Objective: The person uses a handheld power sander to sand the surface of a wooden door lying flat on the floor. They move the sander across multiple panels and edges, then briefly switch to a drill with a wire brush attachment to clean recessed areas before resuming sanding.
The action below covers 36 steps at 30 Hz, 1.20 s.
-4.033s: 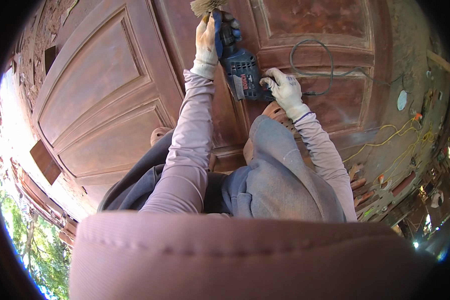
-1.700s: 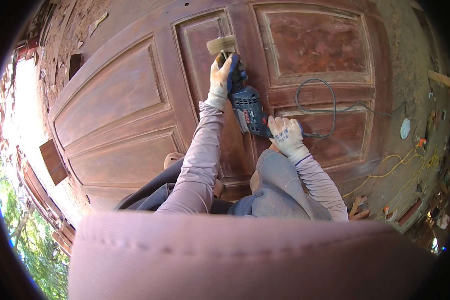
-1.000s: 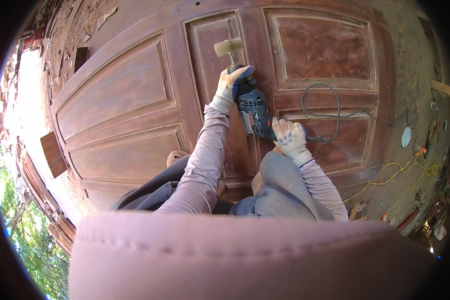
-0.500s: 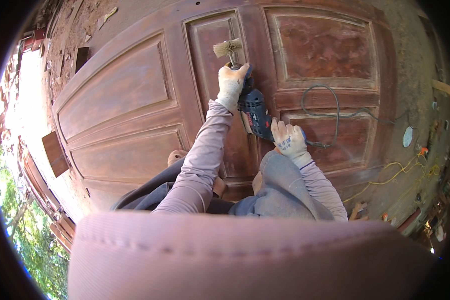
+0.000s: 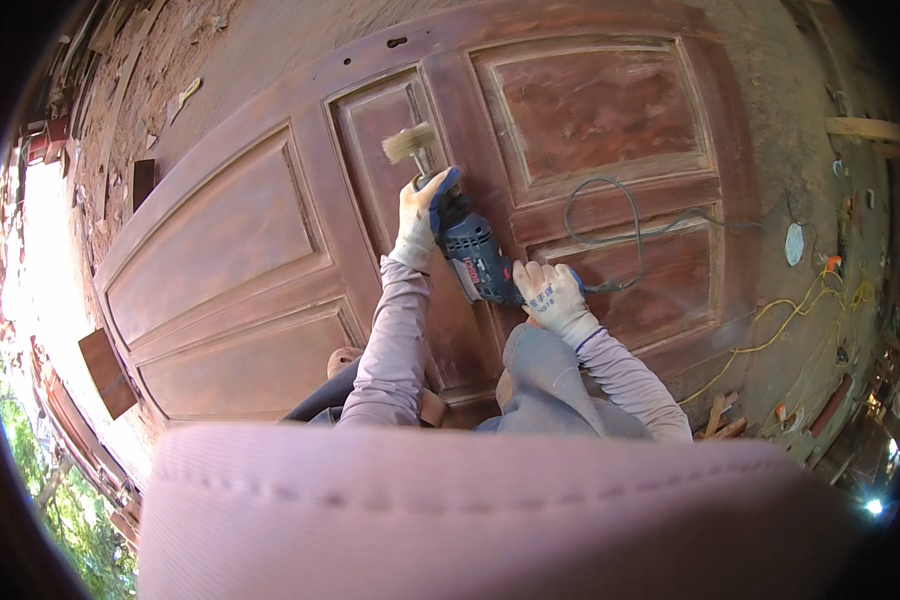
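A dark blue power drill (image 5: 478,258) is held between my two gloved hands over a brown panelled wooden door (image 5: 375,215). At its front end, a pale bristle wheel brush (image 5: 410,143) stands over the narrow middle panel. My left hand (image 5: 425,215), in a white and blue work glove, is wrapped round the drill's front. My right hand (image 5: 555,298), gloved alike, grips the rear handle, which its fingers partly hide. From that handle a grey cord (image 5: 638,235) loops across the right-hand panels.
The door lies flat on bare ground, with my knee (image 5: 545,365) over its near edge. Yellow cord (image 5: 760,345) tangles on the ground at right. A wooden block (image 5: 107,373) sits by the door's left end, and a brush (image 5: 187,95) lies beyond its far edge.
The whole view has shifted, so the door, drill and hands appear farther left. The brush head is tilted more to the left. Both hands keep their hold on the drill.
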### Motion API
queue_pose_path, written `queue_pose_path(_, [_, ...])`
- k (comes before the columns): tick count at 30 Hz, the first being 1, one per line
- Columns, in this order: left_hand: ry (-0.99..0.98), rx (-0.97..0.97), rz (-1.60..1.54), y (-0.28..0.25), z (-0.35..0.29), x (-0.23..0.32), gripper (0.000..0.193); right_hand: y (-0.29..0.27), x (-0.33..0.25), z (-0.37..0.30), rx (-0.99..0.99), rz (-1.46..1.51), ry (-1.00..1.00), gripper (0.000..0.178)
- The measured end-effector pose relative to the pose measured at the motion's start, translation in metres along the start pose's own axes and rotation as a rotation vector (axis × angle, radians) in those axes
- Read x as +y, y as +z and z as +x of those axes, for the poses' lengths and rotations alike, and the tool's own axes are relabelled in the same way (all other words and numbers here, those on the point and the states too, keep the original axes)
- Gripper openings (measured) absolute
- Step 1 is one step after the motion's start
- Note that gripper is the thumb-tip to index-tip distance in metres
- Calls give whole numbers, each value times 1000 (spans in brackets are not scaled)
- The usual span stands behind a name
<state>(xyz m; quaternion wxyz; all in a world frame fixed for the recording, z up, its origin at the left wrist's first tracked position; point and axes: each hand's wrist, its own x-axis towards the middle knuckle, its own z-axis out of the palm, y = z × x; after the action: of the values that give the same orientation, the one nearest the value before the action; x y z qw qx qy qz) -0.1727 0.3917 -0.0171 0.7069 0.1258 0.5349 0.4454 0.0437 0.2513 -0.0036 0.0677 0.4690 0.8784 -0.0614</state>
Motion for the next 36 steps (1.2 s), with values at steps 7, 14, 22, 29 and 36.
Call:
queue_pose_path(7, [-6,-10,1,2,-1,-1,19,-5,-1,1,30,-14,-6,73])
queue_pose_path(14, [-28,30,87,8,-3,2,19,-8,0,1,8,-1,-12,70])
queue_pose_path(22, [-12,126,96,-1,9,-6,19,-6,2,1,101,-42,-29,51])
queue_pose_path(29, [-98,-181,28,-14,-7,-9,26,-7,1,0,126,-60,-63,39])
queue_pose_path(36, [-145,-342,-87,-25,-14,-12,42,-21,-6,-5,250,213,-83,41])
